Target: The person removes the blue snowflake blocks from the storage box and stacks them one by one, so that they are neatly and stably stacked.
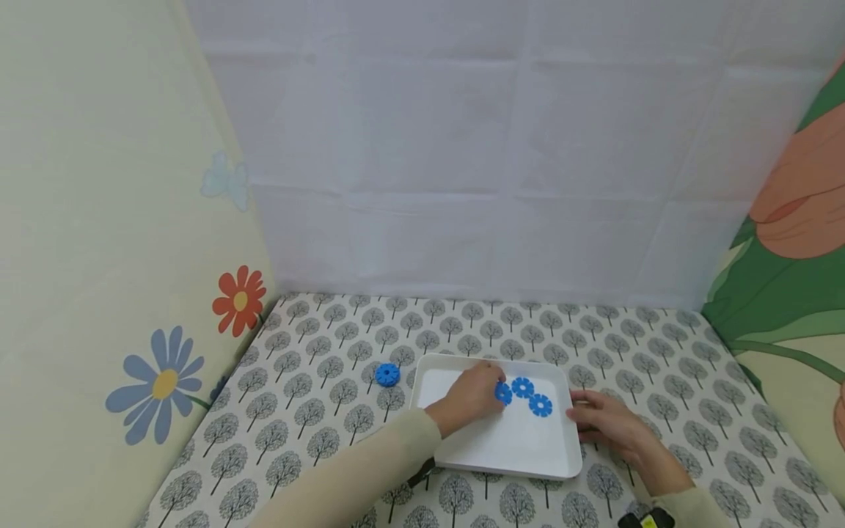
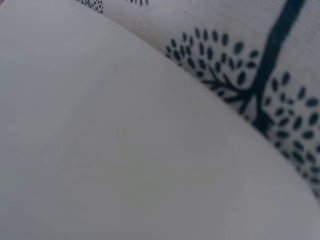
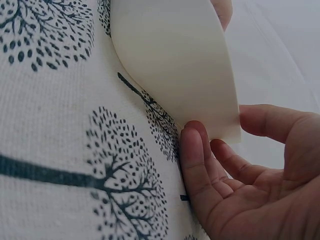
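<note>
In the head view a shallow white tray (image 1: 502, 447) lies in the middle of the table. My left hand (image 1: 470, 396) reaches over it from the left, thumb and fingers curled at a blue flower-shaped disc (image 1: 504, 394). Close to its right, inside the tray, lie two more such discs, an upper one (image 1: 523, 387) and a lower one (image 1: 540, 405). At the tray's right side my right hand (image 1: 610, 425) pinches the edge; the right wrist view has the thumb and fingertips at the corner of the tray's wall (image 3: 175, 60). Only tray and cloth show in the left wrist view.
Left of the tray, on the tree-print tablecloth (image 1: 343, 433), sits a thick blue flower-shaped piece (image 1: 387, 375), looking like stacked discs. A white sheet (image 1: 462, 147) hangs behind the table. Walls with painted flowers stand on both sides.
</note>
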A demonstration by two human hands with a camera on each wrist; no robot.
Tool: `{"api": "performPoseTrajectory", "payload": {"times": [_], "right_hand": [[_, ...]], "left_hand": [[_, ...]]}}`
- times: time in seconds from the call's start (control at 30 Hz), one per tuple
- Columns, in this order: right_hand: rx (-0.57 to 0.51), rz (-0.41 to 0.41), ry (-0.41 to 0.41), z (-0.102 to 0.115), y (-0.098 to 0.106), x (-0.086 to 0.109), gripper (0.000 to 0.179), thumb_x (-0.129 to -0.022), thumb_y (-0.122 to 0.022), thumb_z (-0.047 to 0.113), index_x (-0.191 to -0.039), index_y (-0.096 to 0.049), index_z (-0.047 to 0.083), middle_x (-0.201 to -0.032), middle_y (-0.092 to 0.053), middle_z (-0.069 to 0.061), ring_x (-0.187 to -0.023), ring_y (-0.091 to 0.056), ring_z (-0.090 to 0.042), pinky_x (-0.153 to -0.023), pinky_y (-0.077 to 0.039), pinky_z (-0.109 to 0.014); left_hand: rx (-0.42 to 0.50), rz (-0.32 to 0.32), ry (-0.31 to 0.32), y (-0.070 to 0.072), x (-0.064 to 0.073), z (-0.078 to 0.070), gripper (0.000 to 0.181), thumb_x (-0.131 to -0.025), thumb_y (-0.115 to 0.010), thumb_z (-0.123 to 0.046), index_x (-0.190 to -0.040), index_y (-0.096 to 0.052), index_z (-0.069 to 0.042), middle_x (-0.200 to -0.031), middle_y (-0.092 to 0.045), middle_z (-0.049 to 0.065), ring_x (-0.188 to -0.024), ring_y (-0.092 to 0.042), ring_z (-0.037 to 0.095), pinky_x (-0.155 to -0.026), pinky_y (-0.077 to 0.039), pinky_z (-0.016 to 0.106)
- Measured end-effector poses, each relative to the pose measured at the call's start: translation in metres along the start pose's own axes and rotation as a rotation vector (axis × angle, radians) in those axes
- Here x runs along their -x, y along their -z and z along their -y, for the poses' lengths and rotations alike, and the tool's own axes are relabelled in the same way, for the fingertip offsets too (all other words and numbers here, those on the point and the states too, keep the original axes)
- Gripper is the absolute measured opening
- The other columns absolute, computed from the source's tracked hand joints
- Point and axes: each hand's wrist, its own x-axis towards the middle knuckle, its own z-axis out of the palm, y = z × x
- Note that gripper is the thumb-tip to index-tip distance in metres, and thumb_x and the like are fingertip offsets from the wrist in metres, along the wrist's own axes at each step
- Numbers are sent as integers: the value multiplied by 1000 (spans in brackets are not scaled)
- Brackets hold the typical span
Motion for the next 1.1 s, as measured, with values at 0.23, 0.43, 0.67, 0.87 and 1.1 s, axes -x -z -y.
{"api": "performPoseTrajectory", "payload": {"times": [0.23,0.43,0.67,0.87,1.1], "right_hand": [[1,-8,-6,0,-1,0,61,-95,-68,17,-146,-43,-6,-123,-65,-19,-96,-68,-23,-84,-57,-41],[1,-19,-12,-2,-1,0,59,-95,-69,17,-144,-46,-5,-120,-67,-17,-95,-68,-23,-83,-58,-41],[4,-27,-16,-1,-1,0,60,-94,-70,18,-145,-46,-4,-122,-66,-17,-96,-68,-23,-84,-58,-41],[-2,-33,-14,-2,-1,0,59,-94,-69,16,-145,-46,-4,-121,-67,-17,-95,-68,-23,-83,-58,-41],[2,-40,-19,-2,-2,-3,60,-94,-70,17,-145,-46,-4,-121,-66,-18,-95,-68,-24,-83,-58,-41]], "left_hand": [[-26,4,-6,1,1,0,43,-79,-87,-24,-118,-72,-13,-114,-64,3,-93,-62,15,-84,-55,28],[-8,-1,-9,6,7,3,43,-76,-89,-30,-113,-73,-14,-101,-63,-1,-83,-58,11,-76,-53,26],[31,-30,-15,16,15,12,45,-75,-89,-31,-115,-74,-16,-100,-66,-3,-84,-59,11,-73,-51,26],[86,-49,-19,26,21,23,43,-77,-88,-31,-114,-73,-16,-104,-69,-2,-89,-62,13,-77,-53,29],[172,-80,-35,37,29,39,41,-79,-87,-28,-115,-72,-15,-102,-67,-1,-83,-60,12,-68,-51,26]]}}
